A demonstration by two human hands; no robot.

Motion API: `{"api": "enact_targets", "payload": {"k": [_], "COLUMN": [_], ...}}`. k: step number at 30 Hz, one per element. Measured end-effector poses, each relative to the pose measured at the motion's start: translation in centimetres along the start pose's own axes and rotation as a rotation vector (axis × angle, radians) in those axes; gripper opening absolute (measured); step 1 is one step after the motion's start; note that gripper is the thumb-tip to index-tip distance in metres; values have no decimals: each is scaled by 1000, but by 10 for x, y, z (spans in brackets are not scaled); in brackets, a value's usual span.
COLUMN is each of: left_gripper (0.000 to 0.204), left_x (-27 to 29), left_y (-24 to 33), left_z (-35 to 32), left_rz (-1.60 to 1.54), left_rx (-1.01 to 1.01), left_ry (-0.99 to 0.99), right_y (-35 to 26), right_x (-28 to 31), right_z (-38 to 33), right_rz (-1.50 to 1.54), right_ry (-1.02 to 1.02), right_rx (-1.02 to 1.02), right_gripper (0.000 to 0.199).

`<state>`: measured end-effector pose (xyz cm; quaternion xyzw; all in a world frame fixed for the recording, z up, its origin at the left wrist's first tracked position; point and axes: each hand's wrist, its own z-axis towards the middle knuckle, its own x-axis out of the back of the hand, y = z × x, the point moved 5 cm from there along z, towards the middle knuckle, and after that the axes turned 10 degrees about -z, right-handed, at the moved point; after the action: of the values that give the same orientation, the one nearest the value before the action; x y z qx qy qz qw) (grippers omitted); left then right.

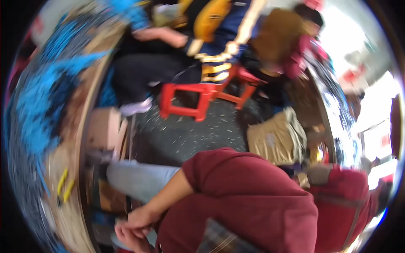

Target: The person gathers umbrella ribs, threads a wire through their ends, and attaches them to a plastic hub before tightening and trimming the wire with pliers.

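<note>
Both my hands meet at the lower left, in front of my maroon shirt. My right hand lies against my left hand, with the fingers of both bent inward. Motion blur hides whatever is between them, if anything. Just left of the hands runs the wooden edge of a workbench. A yellow-handled hand tool, like pliers or snips, rests on it. Farther up the bench lies a heap of blue, wire-like strands, partly tangled with darker ones.
Red plastic stools stand on the dark speckled floor. Several people sit beyond, one in a yellow and navy top. A tan sack leans by another bench at right. A cardboard box sits beneath the left bench.
</note>
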<state>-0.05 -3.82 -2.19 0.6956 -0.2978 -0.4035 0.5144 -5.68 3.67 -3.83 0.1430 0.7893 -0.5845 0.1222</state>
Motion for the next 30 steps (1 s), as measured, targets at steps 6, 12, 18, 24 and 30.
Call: {"api": "enact_targets", "payload": {"k": [6,12,18,24,30], "left_gripper": [13,11,16,16,34], "left_x": [14,56,118,142,144], "left_y": [19,19,47,114,155], "left_z": [0,-20,-31,-9,25], "left_rz": [-79,-443,-267,434,1050], "left_rx": [-289,-60,-247,-495,-902], "left_ry": [13,281,346,496,755], "right_y": [-28,-39,-95,-225,-326], "right_x": [-14,-34,-16,51,103], "right_z": [7,32,69,99,120], "right_rz": [-24,-11,-190,-244,-1554], "right_ry": [-199,-390,-156,518,1035], "right_rx": [42,47,81,468,991], "right_gripper": [65,22,17,19,22]}}
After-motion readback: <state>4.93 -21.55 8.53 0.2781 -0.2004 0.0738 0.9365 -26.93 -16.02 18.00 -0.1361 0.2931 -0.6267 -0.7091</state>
